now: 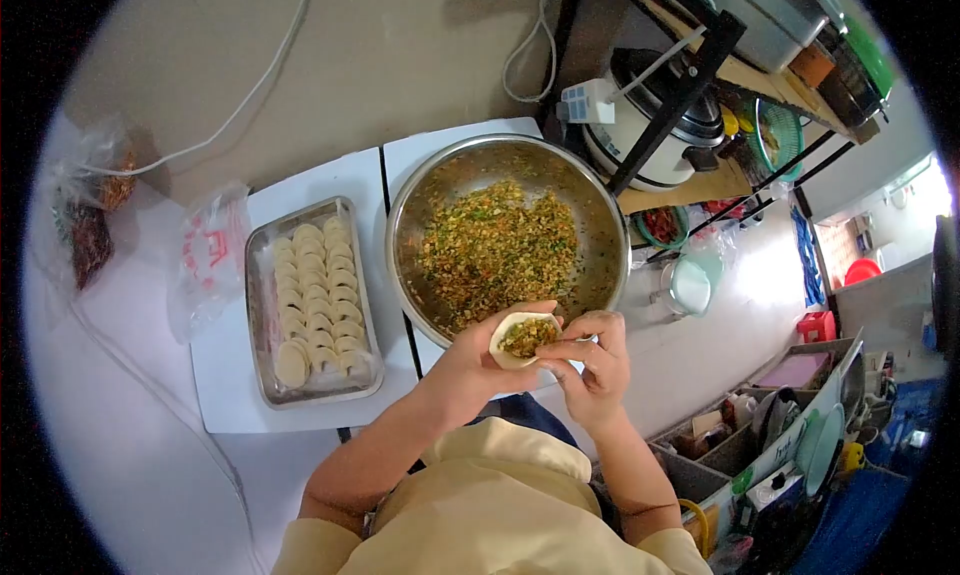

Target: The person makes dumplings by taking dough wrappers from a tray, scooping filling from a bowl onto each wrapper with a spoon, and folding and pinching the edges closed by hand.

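My left hand (472, 370) holds a round dough wrapper (505, 356) near the front rim of a large steel bowl (398, 305). Chopped filling (522, 337) lies in the middle of the wrapper. My right hand (598, 370) is closed at the wrapper's right side, thumb and fingers pinched by the filling; whether it grips the wrapper edge or something small is hidden. More chopped yellow, green and orange filling (495, 245) fills the bottom of the bowl. Rows of folded dumplings (318, 295) lie in a steel tray (372, 370) to the left.
A plastic bag (213, 255) with red print lies left of the tray. A rice cooker (650, 135) stands on a black-framed rack at the upper right. White cables (240, 125) run along the wall. A divided sink (690, 475) with assorted items is at the lower right.
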